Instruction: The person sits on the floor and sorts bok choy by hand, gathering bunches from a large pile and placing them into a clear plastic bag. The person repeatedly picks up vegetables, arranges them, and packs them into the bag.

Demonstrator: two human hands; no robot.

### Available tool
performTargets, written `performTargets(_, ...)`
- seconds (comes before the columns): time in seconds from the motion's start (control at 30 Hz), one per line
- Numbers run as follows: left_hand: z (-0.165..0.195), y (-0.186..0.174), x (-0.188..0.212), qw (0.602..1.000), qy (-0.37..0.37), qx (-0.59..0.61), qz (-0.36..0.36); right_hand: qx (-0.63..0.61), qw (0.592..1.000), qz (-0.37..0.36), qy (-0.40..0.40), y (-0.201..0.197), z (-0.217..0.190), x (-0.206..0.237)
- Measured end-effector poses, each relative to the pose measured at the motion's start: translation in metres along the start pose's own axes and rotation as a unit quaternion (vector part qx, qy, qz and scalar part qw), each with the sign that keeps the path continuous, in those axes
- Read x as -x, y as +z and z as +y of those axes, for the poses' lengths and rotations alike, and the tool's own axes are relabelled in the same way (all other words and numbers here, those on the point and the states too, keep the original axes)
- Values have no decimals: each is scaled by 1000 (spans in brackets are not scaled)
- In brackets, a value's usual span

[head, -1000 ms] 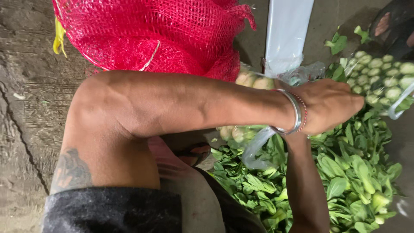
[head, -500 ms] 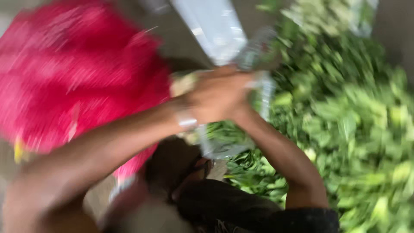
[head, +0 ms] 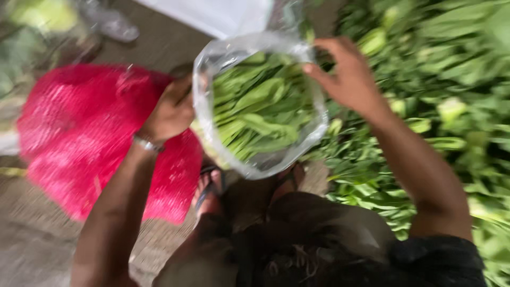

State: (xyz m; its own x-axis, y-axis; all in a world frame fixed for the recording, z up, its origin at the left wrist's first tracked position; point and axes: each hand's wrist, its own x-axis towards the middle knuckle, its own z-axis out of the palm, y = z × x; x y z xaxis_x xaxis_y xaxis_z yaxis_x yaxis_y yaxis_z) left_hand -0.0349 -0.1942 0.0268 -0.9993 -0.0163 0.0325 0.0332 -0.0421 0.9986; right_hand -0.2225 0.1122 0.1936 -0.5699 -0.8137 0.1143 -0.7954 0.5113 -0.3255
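A clear plastic bag (head: 313, 125) full of green leafy vegetables (head: 255, 114) is held open in front of me. My left hand (head: 172, 111), with a metal bracelet on the wrist, grips the bag's left rim. Gripping the right rim with its fingertips is my right hand (head: 348, 74). The bag hangs above my knees and my sandalled feet (head: 210, 186). The picture is blurred by motion.
A big red mesh sack (head: 79, 133) lies on the concrete floor to my left. A heap of loose green leafy vegetables (head: 441, 106) covers the ground to my right. Beyond the bag lies a white sheet (head: 212, 13).
The view has swung round. Both hands, which were together over the leaf heap, now hold the bag spread open between them, with the leaves visible inside.
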Motion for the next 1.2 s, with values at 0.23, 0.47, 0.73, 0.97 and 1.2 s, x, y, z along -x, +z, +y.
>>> performTargets(0.23, 80, -15, 16, 993, 73, -87, 14, -73, 977, -92, 180, 17, 15, 28)
performTargets(0.47, 152, 95, -2, 857, 178, -470, -113, -224, 962, 34, 152, 19, 40, 43)
performTargets(0.73, 76, 123, -24, 772, 56, -612, -161, -291, 942, 81, 147, 11, 10, 60)
performTargets(0.97, 85, 123, -27, 762, 77, -608, -209, -295, 886, -109, 340, 17, -36, 123)
performTargets(1.2, 95, 128, -26, 741, 47, -631, -225, -322, 921, 44, 215, 7, -29, 133)
